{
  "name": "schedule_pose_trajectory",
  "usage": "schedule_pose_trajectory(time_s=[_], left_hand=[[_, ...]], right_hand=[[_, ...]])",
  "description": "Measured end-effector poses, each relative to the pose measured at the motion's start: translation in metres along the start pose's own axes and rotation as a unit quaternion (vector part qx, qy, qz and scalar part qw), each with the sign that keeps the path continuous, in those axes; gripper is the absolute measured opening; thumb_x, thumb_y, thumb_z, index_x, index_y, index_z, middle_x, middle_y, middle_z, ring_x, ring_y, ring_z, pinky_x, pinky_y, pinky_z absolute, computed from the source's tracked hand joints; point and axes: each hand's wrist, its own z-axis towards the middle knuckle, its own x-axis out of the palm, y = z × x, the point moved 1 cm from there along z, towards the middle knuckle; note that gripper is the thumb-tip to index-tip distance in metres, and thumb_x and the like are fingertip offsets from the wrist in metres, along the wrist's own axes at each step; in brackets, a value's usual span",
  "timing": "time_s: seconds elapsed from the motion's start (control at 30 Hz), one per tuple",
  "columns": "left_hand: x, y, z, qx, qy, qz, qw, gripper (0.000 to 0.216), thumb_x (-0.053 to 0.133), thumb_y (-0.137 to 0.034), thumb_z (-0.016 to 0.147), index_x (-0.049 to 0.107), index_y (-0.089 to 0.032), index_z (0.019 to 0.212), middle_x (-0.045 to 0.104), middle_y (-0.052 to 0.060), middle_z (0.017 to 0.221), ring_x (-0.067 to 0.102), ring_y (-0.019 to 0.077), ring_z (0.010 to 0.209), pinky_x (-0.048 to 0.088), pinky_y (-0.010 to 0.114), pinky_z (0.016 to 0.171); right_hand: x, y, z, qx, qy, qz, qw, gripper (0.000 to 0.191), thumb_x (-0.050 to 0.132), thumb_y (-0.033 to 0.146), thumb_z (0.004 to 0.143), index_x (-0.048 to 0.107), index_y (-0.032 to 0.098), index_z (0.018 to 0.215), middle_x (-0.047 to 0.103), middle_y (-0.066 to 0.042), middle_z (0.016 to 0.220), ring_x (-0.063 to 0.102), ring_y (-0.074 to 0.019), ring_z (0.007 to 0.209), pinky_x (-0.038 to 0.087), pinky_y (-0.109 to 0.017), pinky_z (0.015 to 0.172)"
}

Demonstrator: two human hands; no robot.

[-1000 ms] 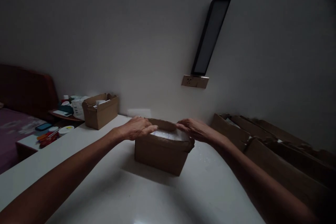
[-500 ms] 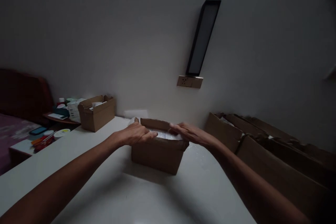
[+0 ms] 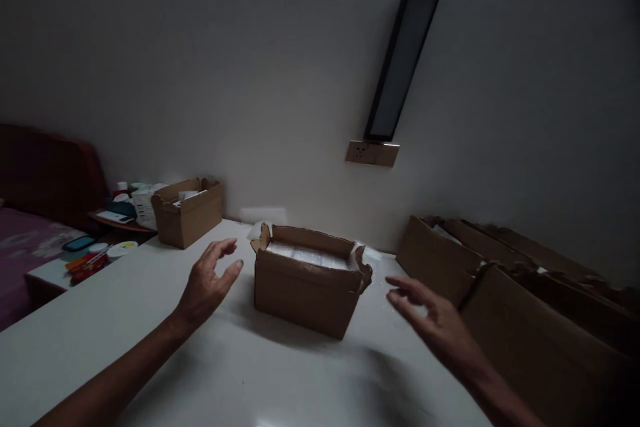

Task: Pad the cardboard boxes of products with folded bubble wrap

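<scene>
Plain grey wall (image 3: pixel 280 80) rises behind a white counter (image 3: pixel 200 367). Large brown cartons (image 3: pixel 540 340) stand at three o'clock. At the clock's centre, on the counter, sits an open cardboard box (image 3: pixel 305 297); a similar box (image 3: pixel 203 221) is at ten. Shiny clear plastic (image 3: pixel 310 257) shows inside the central one. Left hand (image 3: pixel 207 287) hovers at nine, fingers wide of the thumb, near that box. Right hand (image 3: pixel 427 313) hovers at three, thumb and fingers parted, also apart from it. Smallest, a socket plate (image 3: pixel 373 153) is at one.

The left hand (image 3: pixel 204 285) and right hand (image 3: pixel 436 321) are bare, slim-fingered; the lean forearms (image 3: pixel 127 360), bare too, taper smoothly.
</scene>
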Motion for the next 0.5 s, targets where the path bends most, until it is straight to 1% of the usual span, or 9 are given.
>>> schedule_pose_trajectory(time_s=[0.07,0.1,0.17,0.2,0.27,0.3,0.37,0.43,0.5], left_hand=[[0.019,0.023,-0.006,-0.087,0.038,-0.065,0.993,0.063,0.066,-0.042,0.075,0.050,-0.016,0.130,0.059,0.015,0.129,0.058,0.0296,0.118,0.046,0.046,0.099],[0.031,0.030,-0.007,-0.117,0.065,-0.106,0.985,0.068,0.067,-0.041,0.073,0.048,-0.015,0.132,0.057,0.017,0.133,0.057,0.0310,0.120,0.047,0.047,0.098],[0.057,0.033,-0.006,-0.143,0.106,-0.170,0.969,0.066,0.066,-0.037,0.072,0.049,-0.013,0.131,0.058,0.018,0.134,0.058,0.0310,0.120,0.049,0.044,0.096],[0.068,0.030,-0.006,-0.144,0.113,-0.185,0.965,0.062,0.064,-0.035,0.072,0.050,-0.012,0.129,0.060,0.018,0.131,0.059,0.0300,0.118,0.050,0.042,0.096],[0.084,0.017,-0.009,-0.143,0.110,-0.186,0.966,0.056,0.063,-0.031,0.074,0.053,-0.011,0.125,0.065,0.017,0.124,0.062,0.0278,0.113,0.051,0.039,0.095],[0.089,0.009,-0.014,-0.145,0.106,-0.185,0.966,0.055,0.063,-0.029,0.074,0.054,-0.010,0.125,0.066,0.016,0.122,0.063,0.0268,0.110,0.051,0.038,0.094],[0.092,-0.007,-0.029,-0.143,0.111,-0.188,0.965,0.053,0.064,-0.025,0.074,0.056,-0.012,0.125,0.069,0.012,0.118,0.065,0.0241,0.104,0.053,0.034,0.089],[0.086,-0.019,-0.046,-0.131,0.131,-0.205,0.961,0.054,0.064,-0.022,0.074,0.057,-0.016,0.127,0.071,0.008,0.115,0.067,0.0209,0.099,0.054,0.030,0.085],[0.069,-0.022,-0.059,-0.133,0.130,-0.213,0.959,0.053,0.063,-0.022,0.075,0.057,-0.016,0.127,0.072,0.007,0.112,0.068,0.0197,0.096,0.054,0.028,0.083]], right_hand=[[0.032,-0.013,-0.004,0.022,0.048,0.038,0.998,0.068,0.062,0.064,0.075,0.058,0.022,0.129,0.065,-0.014,0.128,0.065,-0.0310,0.105,0.054,-0.038,0.078],[0.050,-0.015,-0.003,0.024,0.071,0.056,0.996,0.073,0.062,0.062,0.074,0.053,0.021,0.134,0.063,-0.014,0.131,0.065,-0.0305,0.106,0.054,-0.039,0.079],[0.077,-0.012,0.004,0.027,0.089,0.076,0.993,0.075,0.059,0.060,0.075,0.048,0.018,0.136,0.064,-0.015,0.129,0.066,-0.0301,0.104,0.054,-0.040,0.080],[0.085,-0.010,0.006,0.030,0.084,0.077,0.993,0.073,0.056,0.059,0.076,0.049,0.016,0.135,0.066,-0.015,0.124,0.066,-0.0301,0.101,0.054,-0.040,0.079],[0.085,-0.011,0.006,0.041,0.059,0.071,0.995,0.069,0.053,0.059,0.075,0.053,0.015,0.128,0.070,-0.014,0.116,0.067,-0.0307,0.095,0.054,-0.041,0.076],[0.080,-0.015,0.002,0.047,0.046,0.068,0.996,0.066,0.053,0.059,0.074,0.056,0.015,0.123,0.071,-0.014,0.113,0.068,-0.0313,0.094,0.054,-0.041,0.075],[0.062,-0.029,-0.010,0.055,0.027,0.061,0.996,0.060,0.055,0.062,0.071,0.062,0.017,0.111,0.073,-0.013,0.106,0.068,-0.0329,0.094,0.055,-0.040,0.073],[0.048,-0.040,-0.023,0.058,0.008,0.047,0.997,0.056,0.057,0.064,0.071,0.064,0.019,0.103,0.074,-0.012,0.098,0.069,-0.0332,0.091,0.056,-0.038,0.069],[0.046,-0.035,-0.031,0.040,0.013,0.044,0.998,0.053,0.060,0.062,0.073,0.065,0.021,0.105,0.075,-0.010,0.098,0.070,-0.0313,0.088,0.056,-0.036,0.067]])
